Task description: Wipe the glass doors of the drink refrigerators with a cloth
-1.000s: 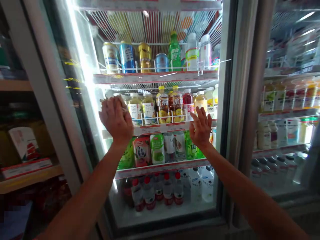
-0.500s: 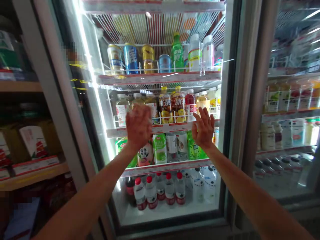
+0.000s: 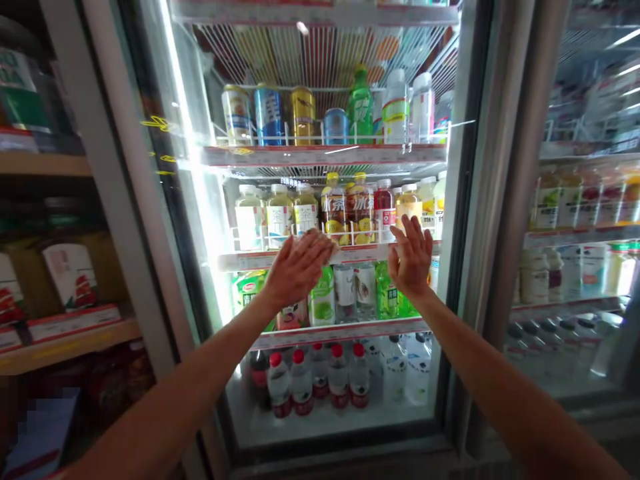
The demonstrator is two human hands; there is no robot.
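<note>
My left hand point(image 3: 299, 269) is in front of the middle of a lit drinks fridge, its fingers stretched out flat and slanting up to the right. A pale patch shows by its fingertips; I cannot make out what it is. My right hand point(image 3: 411, 259) is raised farther right with its fingers apart and nothing in them. Both hands are close to the glass door point(image 3: 350, 427), which carries reflections; whether they touch it I cannot tell. Behind them stand iced tea bottles point(image 3: 334, 208), pale tea bottles point(image 3: 279, 213) and a green carton-like drink point(image 3: 321, 300).
Cans point(image 3: 270, 113) and bottles line the upper shelf. Red-capped water bottles point(image 3: 302, 383) stand at the bottom. A metal door frame point(image 3: 510, 200) separates another drinks fridge on the right. A wooden-edged shelf point(image 3: 70, 343) with large bottles is at the left.
My left hand has moved right and tilted from nearly upright to a slant, uncovering the pale tea bottles. My right hand has stayed almost in place. The view has shifted slightly.
</note>
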